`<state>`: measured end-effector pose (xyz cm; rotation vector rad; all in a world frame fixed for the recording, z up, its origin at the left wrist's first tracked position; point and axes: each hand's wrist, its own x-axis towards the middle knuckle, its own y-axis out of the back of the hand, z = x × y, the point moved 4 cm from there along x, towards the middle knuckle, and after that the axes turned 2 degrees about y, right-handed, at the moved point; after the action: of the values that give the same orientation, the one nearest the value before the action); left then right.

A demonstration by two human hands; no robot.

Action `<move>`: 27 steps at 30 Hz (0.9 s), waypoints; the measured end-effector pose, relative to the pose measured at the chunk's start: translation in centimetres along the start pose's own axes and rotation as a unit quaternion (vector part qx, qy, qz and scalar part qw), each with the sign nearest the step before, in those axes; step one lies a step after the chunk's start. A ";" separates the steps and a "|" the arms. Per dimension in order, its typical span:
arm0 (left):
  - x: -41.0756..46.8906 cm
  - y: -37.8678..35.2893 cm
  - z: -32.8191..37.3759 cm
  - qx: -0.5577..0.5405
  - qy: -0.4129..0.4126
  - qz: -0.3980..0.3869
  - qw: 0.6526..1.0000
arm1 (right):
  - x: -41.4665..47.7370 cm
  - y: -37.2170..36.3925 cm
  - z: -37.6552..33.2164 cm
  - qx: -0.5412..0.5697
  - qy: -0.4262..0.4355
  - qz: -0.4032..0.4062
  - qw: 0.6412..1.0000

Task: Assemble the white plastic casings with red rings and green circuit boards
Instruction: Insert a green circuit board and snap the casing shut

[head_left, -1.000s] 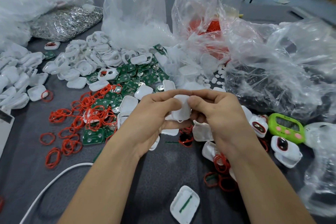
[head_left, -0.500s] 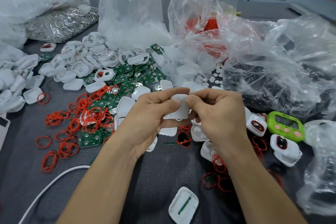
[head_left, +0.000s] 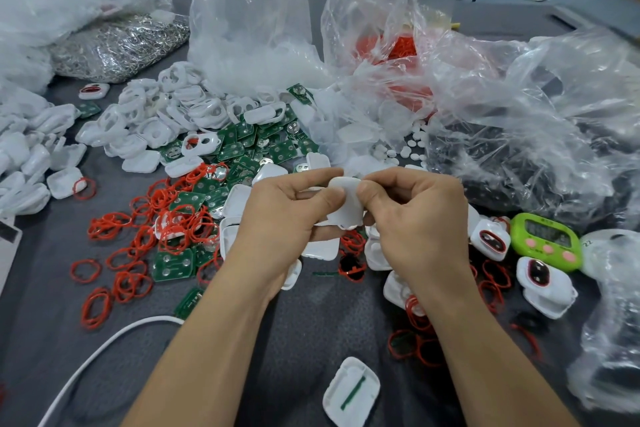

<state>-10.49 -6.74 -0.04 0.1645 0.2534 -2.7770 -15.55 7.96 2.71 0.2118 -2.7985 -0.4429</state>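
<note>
Both hands together at frame centre. Left hand and right hand pinch one white casing between thumbs and fingers, held above the grey table. Loose red rings at 9 o'clock of the hands, green circuit boards at 11, empty casings pile at 10. Green timer at 3. Open casing half at 6, well apart. White cable at 8.

Held casing: white, rounded, smooth back outward, gripped at frame centre.
Casing pile: white shells heaped upper left.
Circuit boards: green, scattered mid-frame.
Red rings: loose tangle, centre left.
</note>
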 end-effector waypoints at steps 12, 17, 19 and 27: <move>-0.3 0.4 0.8 0.022 -0.043 0.070 0.996 | 0.1 -0.2 0.6 0.043 -0.007 -0.013 0.999; -0.3 0.3 0.8 0.021 -0.051 0.084 0.995 | -0.1 -0.3 0.5 0.051 -0.007 -0.015 0.999; -0.4 0.3 0.9 0.025 -0.053 0.089 0.994 | -0.1 -0.4 0.5 0.053 -0.005 -0.015 0.998; -0.6 0.6 1.1 0.049 -0.069 0.091 0.992 | 0.2 -0.9 1.0 0.104 -0.041 -0.086 0.990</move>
<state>-9.80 -7.26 1.05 0.0177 0.0620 -2.6056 -15.95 7.40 1.59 0.4943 -2.9184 -0.2010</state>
